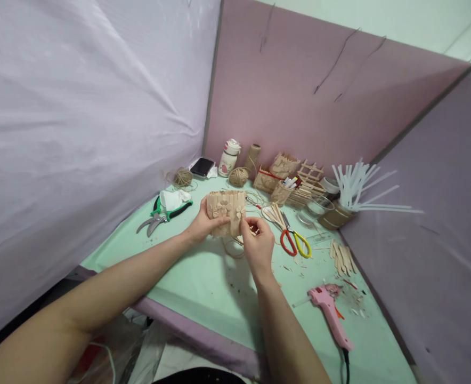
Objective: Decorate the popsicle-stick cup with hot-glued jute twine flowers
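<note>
Above the table's middle I hold up a pale wooden craft-stick holder (pixel 225 205), its wall made of upright sticks with flower-shaped wooden pieces on the front. My left hand (pixel 203 223) grips its left side, the thumb lying across the lower front and the other fingers hidden behind. At the lower right edge, my right hand (pixel 258 242) is closed, with the thumb against the holder near a small flower and the fingers curled. Whether a small piece is also between those fingers cannot be made out. Twine (pixel 233 250) lies loosely below the holder.
Red-and-yellow-handled scissors (pixel 295 242) and a pink glue gun (pixel 331 314) lie to the right. Green-handled pruning shears (pixel 161 218) lie left. Behind stand a bottle (pixel 229 158), a twine ball (pixel 238 177), wooden holders (pixel 281 166) and white glue sticks (pixel 353 184).
</note>
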`<act>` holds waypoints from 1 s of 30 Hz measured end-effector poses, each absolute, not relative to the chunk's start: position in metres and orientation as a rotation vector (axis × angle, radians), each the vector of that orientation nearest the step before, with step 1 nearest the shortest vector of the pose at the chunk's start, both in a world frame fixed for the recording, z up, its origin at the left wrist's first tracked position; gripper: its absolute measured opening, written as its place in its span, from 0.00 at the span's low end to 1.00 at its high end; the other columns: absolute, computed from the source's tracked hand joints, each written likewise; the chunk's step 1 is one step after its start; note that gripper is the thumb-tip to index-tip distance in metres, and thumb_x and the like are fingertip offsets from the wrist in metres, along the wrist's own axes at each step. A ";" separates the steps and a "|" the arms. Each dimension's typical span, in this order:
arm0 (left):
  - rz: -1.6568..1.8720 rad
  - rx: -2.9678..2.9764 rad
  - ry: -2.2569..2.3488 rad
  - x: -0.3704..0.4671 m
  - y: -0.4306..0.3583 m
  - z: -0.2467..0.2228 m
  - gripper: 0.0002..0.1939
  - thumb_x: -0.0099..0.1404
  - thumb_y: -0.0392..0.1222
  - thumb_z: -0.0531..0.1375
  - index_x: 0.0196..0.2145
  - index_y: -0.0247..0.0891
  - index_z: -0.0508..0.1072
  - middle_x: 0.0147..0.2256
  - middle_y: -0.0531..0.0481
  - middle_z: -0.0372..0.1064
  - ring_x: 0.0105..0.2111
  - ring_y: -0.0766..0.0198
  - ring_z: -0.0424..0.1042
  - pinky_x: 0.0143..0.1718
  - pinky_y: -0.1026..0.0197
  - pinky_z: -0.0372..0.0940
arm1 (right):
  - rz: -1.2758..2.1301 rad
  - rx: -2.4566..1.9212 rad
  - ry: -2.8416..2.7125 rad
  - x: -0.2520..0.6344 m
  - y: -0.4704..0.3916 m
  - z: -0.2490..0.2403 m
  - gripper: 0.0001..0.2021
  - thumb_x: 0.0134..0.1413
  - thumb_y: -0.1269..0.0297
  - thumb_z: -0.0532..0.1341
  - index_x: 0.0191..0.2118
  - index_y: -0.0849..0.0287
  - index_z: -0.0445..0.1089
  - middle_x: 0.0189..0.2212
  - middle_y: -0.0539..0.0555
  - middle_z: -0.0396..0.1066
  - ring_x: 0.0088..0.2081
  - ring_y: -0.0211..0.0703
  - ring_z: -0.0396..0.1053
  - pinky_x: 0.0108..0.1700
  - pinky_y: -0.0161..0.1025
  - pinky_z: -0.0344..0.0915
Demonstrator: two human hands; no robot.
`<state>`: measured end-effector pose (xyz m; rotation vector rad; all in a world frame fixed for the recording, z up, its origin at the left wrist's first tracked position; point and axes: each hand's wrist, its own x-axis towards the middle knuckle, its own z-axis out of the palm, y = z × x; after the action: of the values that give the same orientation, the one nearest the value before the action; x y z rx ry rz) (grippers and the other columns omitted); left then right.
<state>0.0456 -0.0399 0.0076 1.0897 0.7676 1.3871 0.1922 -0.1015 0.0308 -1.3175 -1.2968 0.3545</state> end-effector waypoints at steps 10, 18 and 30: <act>1.384 1.052 0.726 0.046 -0.036 0.003 0.45 0.42 0.39 0.75 0.54 0.42 0.58 0.53 0.42 0.66 0.55 0.51 0.68 0.59 0.45 0.60 | 0.083 -1.253 -1.402 0.193 -0.102 0.027 0.06 0.60 0.61 0.60 0.35 0.57 0.70 0.32 0.52 0.71 0.36 0.42 0.66 0.41 0.41 0.63; 1.355 1.025 0.687 0.046 -0.037 0.003 0.41 0.45 0.39 0.74 0.52 0.42 0.58 0.52 0.43 0.68 0.54 0.52 0.69 0.58 0.44 0.61 | -0.153 -1.162 -1.528 0.191 -0.102 0.025 0.08 0.63 0.65 0.57 0.39 0.57 0.74 0.35 0.55 0.73 0.39 0.45 0.68 0.43 0.44 0.65; 1.339 0.966 0.683 0.046 -0.034 0.002 0.40 0.45 0.41 0.75 0.52 0.40 0.60 0.50 0.42 0.70 0.51 0.50 0.71 0.56 0.41 0.63 | -0.240 -1.126 -1.514 0.190 -0.103 0.026 0.09 0.63 0.67 0.56 0.44 0.59 0.73 0.38 0.58 0.72 0.43 0.46 0.69 0.46 0.46 0.68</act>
<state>0.0465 -0.0336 0.0025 0.9655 0.6830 1.3387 0.1900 -0.1034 0.0265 -1.1260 -1.5140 -0.2401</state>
